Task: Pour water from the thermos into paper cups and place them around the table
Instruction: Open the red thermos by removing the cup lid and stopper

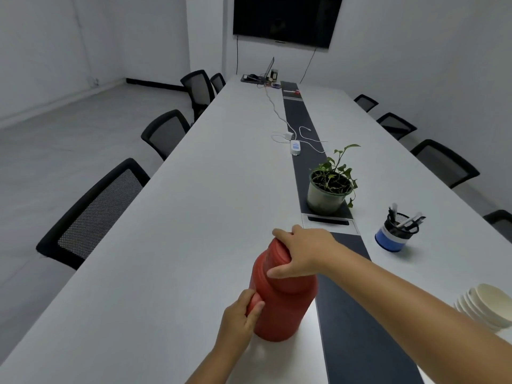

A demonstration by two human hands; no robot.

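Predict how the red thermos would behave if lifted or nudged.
The thermos looks tall with a narrower top, so a push up high might tip it. Its smooth rigid shell could be slippery; both the left hand and right hand grip it. Probably heavy if full.

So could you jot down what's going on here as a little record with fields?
thermos: red thermos upright on the white table, cap on
right hand: right hand grips the cap
left hand: left hand holds the handle at the side
cups: stack of paper cups on its side, at the right edge of view
nearby: potted plant, pen holder
stage: no water poured yet
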